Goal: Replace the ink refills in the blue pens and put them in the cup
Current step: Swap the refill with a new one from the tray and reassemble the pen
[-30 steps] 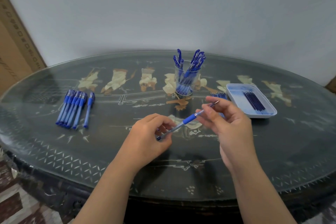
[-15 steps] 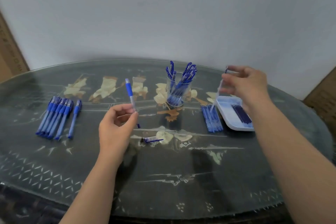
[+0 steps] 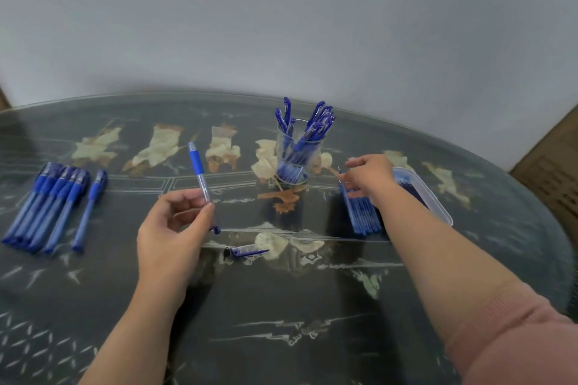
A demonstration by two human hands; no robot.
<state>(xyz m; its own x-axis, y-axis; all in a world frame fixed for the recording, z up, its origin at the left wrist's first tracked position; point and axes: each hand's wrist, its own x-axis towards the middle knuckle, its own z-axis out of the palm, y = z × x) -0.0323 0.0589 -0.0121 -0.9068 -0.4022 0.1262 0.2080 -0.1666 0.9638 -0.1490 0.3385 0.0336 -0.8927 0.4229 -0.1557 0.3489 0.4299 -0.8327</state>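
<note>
My left hand [image 3: 175, 228] pinches a blue pen barrel [image 3: 199, 172] and holds it nearly upright, grip end up, over the middle of the table. My right hand [image 3: 370, 175] reaches down to the far end of a row of blue refills [image 3: 362, 217] lying left of the white tray [image 3: 439, 205]. Its fingertips pinch one thin refill [image 3: 339, 172] whose tip sticks up. A clear cup [image 3: 297, 156] full of blue pens stands behind, between the two hands. The pen's blue cap [image 3: 247, 251] lies on the table in front of my left hand.
Several blue pens [image 3: 47, 203] lie in a row at the far left of the dark glass-topped oval table [image 3: 281, 306]. The tray holds dark refills, mostly hidden by my right forearm. A pale wall runs behind the table, and brown furniture [image 3: 556, 178] stands at the right.
The pen came apart; its cap now lies on the table. My right hand carried the pulled refill over the tray, then dropped to the refill row. My left hand raised the barrel upright.
</note>
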